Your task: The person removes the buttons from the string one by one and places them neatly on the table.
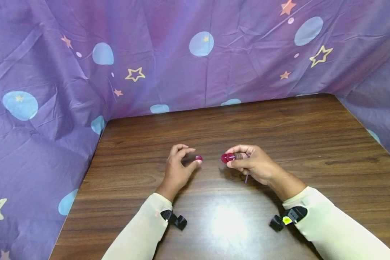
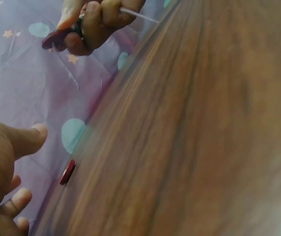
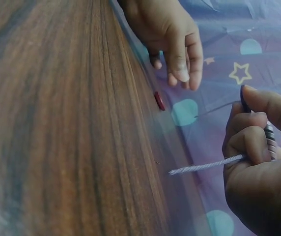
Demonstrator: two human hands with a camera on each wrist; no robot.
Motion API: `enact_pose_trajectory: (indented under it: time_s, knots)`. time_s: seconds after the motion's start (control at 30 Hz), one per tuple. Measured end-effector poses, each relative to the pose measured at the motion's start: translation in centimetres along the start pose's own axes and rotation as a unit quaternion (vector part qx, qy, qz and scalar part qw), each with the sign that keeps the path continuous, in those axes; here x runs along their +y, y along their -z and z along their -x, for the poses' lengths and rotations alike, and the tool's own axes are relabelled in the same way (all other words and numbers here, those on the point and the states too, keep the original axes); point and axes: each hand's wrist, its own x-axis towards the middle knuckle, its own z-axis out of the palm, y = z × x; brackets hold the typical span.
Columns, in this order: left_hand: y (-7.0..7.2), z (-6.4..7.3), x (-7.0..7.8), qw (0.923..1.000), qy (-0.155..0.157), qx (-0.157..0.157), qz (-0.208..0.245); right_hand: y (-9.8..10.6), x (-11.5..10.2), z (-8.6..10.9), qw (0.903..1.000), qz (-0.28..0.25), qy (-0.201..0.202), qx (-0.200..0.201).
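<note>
A small red disc, button-like (image 1: 199,157), stands out on the brown table beside my left hand (image 1: 178,164). That hand has its fingers apart and thumb stretched out, and the left wrist view has a gap between the thumb and the disc (image 2: 68,172). My right hand (image 1: 255,162) pinches red button-like discs (image 1: 227,157) between thumb and fingers. Behind them a stack of brown and dark rings (image 3: 270,140) is gripped in the same fingers. A whitish twisted cord (image 3: 207,164) trails from the fist, and a thin thread pokes out past the front disc.
The wood-grain table (image 1: 143,216) carries a bright glare patch near its front. Purple cloth (image 1: 169,54) with stars and blue spots hangs behind and on both sides. Black wrist cameras (image 1: 175,219) sit on pale sleeves (image 1: 133,231).
</note>
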Motion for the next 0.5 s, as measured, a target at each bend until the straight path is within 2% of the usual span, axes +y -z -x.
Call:
enact_pose_trajectory:
  time_s: [0.2, 0.5]
  knots:
    - [-0.5, 0.5, 0.7, 0.9982, -0.048, -0.018, 0.031, -0.1, 0.0, -0.1, 0.9999, 0.004, -0.009, 0.0]
    - [-1.1, 1.2, 1.7, 0.9924, -0.088, -0.055, 0.066, -0.3, 0.1, 0.0, 0.9996, 0.013, -0.025, -0.002]
